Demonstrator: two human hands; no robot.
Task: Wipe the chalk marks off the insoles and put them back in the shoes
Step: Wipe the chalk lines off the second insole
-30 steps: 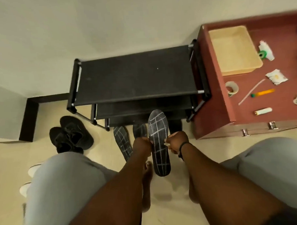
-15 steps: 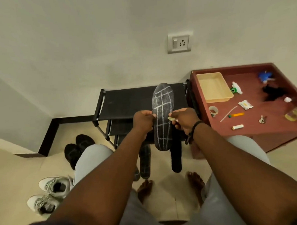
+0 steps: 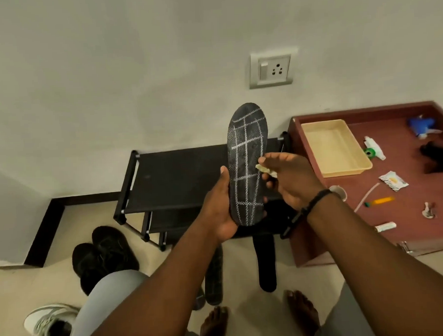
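1. The left hand (image 3: 218, 206) makes the grip: its palm cups the heel end of a dark grey, foot-shaped foam insole (image 3: 248, 164), thumb along the left edge, holding it upright in front of the wall.
2. The right hand (image 3: 289, 176) pinches a small pale crumpled wipe (image 3: 265, 169) between its fingers, just at the insole's right edge, about mid-length.
3. White chalk lines cross the whole insole in a grid, none visibly rubbed off, so the wiping step looks barely begun.
4. The next move likely calls for pressing the wipe flat on the surface and stroking along it, while the left hand braces from behind so the foam does not bend away.
5. Below, two more dark insoles (image 3: 266, 262) lie on the floor by the bare feet.
6. Further out, a pair of black shoes (image 3: 105, 254) sits beside a black fabric shoe rack (image 3: 175, 180); grey-white sneakers (image 3: 44, 328) lie lower left.
7. A red-brown tabletop (image 3: 407, 210) to the right carries a beige plastic tray (image 3: 333, 147) and small items.
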